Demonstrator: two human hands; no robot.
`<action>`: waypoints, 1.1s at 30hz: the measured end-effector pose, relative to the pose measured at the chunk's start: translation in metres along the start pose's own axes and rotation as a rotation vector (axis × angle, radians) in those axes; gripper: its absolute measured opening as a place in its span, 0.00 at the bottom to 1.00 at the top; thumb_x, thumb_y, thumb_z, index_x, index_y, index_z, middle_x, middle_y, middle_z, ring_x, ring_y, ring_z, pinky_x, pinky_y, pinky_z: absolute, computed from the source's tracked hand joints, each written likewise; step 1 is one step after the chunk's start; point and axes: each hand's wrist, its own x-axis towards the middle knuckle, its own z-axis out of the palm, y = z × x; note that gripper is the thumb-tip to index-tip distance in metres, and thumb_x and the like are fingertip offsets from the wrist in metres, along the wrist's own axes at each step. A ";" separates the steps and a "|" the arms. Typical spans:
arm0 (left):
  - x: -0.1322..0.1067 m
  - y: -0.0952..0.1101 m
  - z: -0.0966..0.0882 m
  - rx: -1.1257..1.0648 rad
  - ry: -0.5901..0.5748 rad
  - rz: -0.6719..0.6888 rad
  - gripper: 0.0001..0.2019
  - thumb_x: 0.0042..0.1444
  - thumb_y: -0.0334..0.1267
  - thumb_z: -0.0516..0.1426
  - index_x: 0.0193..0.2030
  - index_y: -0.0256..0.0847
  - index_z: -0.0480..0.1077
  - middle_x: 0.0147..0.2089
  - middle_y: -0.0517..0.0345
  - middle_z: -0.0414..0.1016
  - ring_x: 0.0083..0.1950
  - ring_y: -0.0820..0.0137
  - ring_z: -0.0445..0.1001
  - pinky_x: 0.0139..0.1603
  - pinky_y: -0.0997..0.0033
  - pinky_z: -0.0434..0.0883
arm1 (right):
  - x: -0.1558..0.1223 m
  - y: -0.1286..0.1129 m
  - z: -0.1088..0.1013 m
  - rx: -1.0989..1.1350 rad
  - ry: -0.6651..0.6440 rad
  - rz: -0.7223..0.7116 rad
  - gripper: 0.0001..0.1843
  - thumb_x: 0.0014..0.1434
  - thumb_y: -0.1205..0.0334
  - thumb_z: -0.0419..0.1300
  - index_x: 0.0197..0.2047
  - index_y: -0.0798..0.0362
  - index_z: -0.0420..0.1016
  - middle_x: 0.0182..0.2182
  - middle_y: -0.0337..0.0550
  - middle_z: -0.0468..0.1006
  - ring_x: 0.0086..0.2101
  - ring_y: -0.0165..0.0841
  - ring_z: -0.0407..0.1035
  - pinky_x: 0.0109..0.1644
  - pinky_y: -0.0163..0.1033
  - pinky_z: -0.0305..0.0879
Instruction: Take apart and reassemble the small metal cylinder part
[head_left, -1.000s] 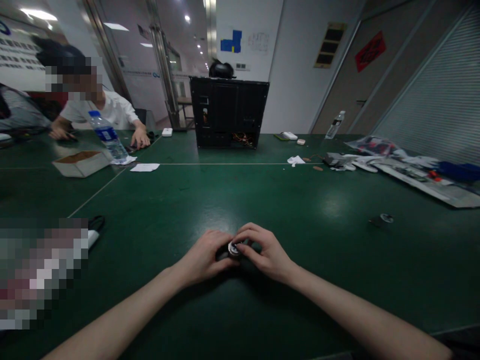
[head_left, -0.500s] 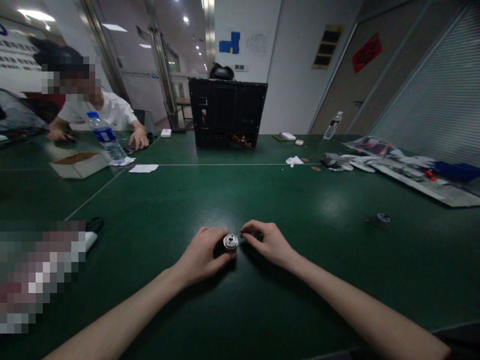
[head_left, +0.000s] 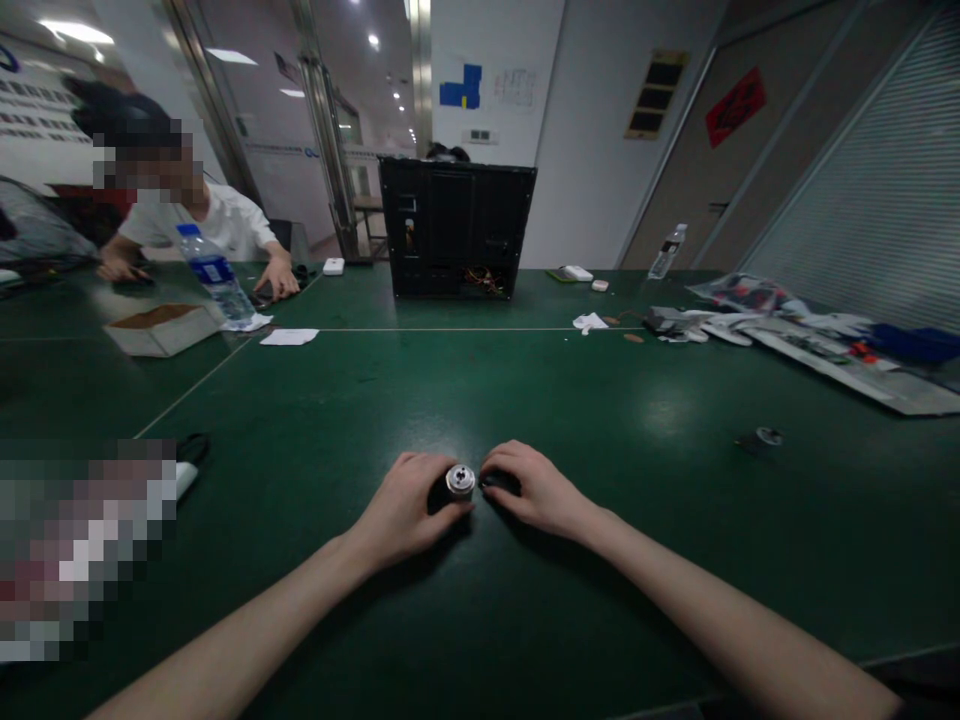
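On the green table [head_left: 480,400] my left hand [head_left: 409,505] is wrapped round a small dark cylinder with a silver metal end [head_left: 459,481], which faces up and to the right. My right hand [head_left: 532,488] lies just right of it, fingers curled over a small dark piece [head_left: 498,482] that I cannot make out. The two hands are almost touching at the fingertips.
A black open computer case [head_left: 456,228] stands at the table's far middle. A small round part [head_left: 766,436] lies to the right. Papers and bags [head_left: 810,330] lie at far right. A cardboard box [head_left: 161,327], a water bottle [head_left: 216,275] and a seated person [head_left: 202,225] are at far left.
My right hand let go of the cylinder's end, drew off to the right, then closed over a small dark piece beside it. The left hand kept its hold.
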 end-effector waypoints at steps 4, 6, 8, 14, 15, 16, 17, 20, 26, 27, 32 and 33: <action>0.000 0.001 -0.001 -0.005 -0.007 -0.001 0.11 0.54 0.39 0.59 0.44 0.41 0.67 0.43 0.55 0.74 0.44 0.62 0.70 0.48 0.60 0.64 | -0.001 -0.002 0.000 0.032 0.025 0.008 0.11 0.56 0.65 0.59 0.44 0.53 0.70 0.40 0.43 0.75 0.42 0.36 0.66 0.47 0.43 0.61; 0.000 0.001 -0.001 -0.012 -0.004 0.006 0.12 0.54 0.39 0.59 0.44 0.41 0.67 0.43 0.55 0.74 0.45 0.62 0.70 0.49 0.59 0.64 | -0.001 -0.004 0.000 0.055 0.046 -0.004 0.15 0.55 0.65 0.60 0.47 0.53 0.69 0.42 0.44 0.74 0.43 0.36 0.66 0.48 0.43 0.61; -0.001 0.000 -0.001 -0.022 0.005 0.008 0.14 0.53 0.40 0.60 0.45 0.41 0.66 0.44 0.55 0.74 0.45 0.61 0.70 0.48 0.59 0.65 | -0.001 -0.008 0.002 0.077 0.055 -0.034 0.19 0.54 0.65 0.61 0.49 0.52 0.67 0.44 0.45 0.74 0.44 0.37 0.65 0.50 0.44 0.59; -0.005 -0.001 0.001 -0.035 0.064 -0.073 0.20 0.50 0.45 0.61 0.46 0.40 0.63 0.44 0.51 0.71 0.44 0.60 0.69 0.43 0.59 0.68 | 0.001 -0.018 0.014 0.099 0.042 -0.063 0.19 0.52 0.60 0.63 0.47 0.54 0.68 0.42 0.45 0.74 0.42 0.38 0.66 0.48 0.44 0.58; -0.005 -0.001 0.001 -0.037 0.062 -0.077 0.21 0.50 0.46 0.61 0.46 0.40 0.62 0.45 0.51 0.70 0.44 0.60 0.69 0.43 0.59 0.68 | 0.002 -0.019 0.017 0.094 0.046 -0.057 0.18 0.52 0.60 0.63 0.46 0.55 0.68 0.41 0.45 0.75 0.41 0.38 0.66 0.48 0.44 0.58; -0.005 -0.001 0.001 -0.038 0.058 -0.074 0.21 0.49 0.46 0.61 0.46 0.40 0.62 0.45 0.51 0.70 0.44 0.59 0.69 0.43 0.59 0.68 | 0.003 -0.019 0.020 0.088 0.052 -0.050 0.18 0.51 0.61 0.64 0.45 0.55 0.68 0.40 0.45 0.75 0.41 0.38 0.66 0.48 0.44 0.58; -0.005 -0.001 0.002 -0.038 0.052 -0.069 0.22 0.49 0.46 0.62 0.47 0.40 0.62 0.45 0.51 0.70 0.44 0.59 0.69 0.44 0.58 0.68 | 0.004 -0.019 0.022 0.084 0.057 -0.041 0.17 0.51 0.62 0.64 0.44 0.56 0.69 0.40 0.45 0.75 0.41 0.38 0.66 0.48 0.44 0.58; -0.005 0.000 0.003 -0.029 0.045 -0.045 0.23 0.49 0.46 0.62 0.48 0.40 0.61 0.46 0.50 0.70 0.44 0.59 0.69 0.45 0.57 0.68 | 0.006 -0.019 0.025 0.089 0.077 -0.026 0.16 0.48 0.68 0.64 0.42 0.56 0.69 0.38 0.45 0.75 0.40 0.38 0.66 0.47 0.44 0.59; -0.006 0.001 0.000 -0.005 0.026 -0.036 0.28 0.48 0.50 0.62 0.51 0.39 0.60 0.47 0.48 0.69 0.47 0.57 0.70 0.48 0.56 0.68 | -0.001 -0.031 -0.010 0.045 0.289 0.007 0.13 0.53 0.60 0.62 0.42 0.53 0.70 0.40 0.45 0.75 0.43 0.39 0.67 0.49 0.45 0.60; -0.007 0.001 -0.002 -0.005 0.018 -0.039 0.28 0.48 0.51 0.62 0.51 0.39 0.60 0.48 0.48 0.69 0.47 0.57 0.70 0.48 0.55 0.68 | -0.007 -0.031 -0.020 0.006 0.336 0.035 0.14 0.54 0.59 0.62 0.43 0.53 0.70 0.40 0.46 0.75 0.43 0.39 0.67 0.48 0.45 0.61; -0.012 0.001 -0.006 -0.001 -0.010 -0.038 0.31 0.47 0.56 0.61 0.52 0.38 0.61 0.49 0.47 0.70 0.50 0.55 0.69 0.50 0.54 0.67 | -0.075 0.003 -0.063 -0.302 0.525 0.366 0.20 0.53 0.48 0.58 0.44 0.52 0.70 0.41 0.48 0.76 0.42 0.43 0.69 0.46 0.47 0.65; -0.013 0.002 -0.006 0.001 -0.011 -0.035 0.31 0.47 0.56 0.61 0.52 0.38 0.62 0.49 0.47 0.70 0.50 0.55 0.69 0.50 0.53 0.67 | -0.094 0.015 -0.070 -0.378 0.572 0.485 0.22 0.52 0.45 0.57 0.44 0.52 0.70 0.40 0.49 0.76 0.40 0.45 0.70 0.43 0.48 0.65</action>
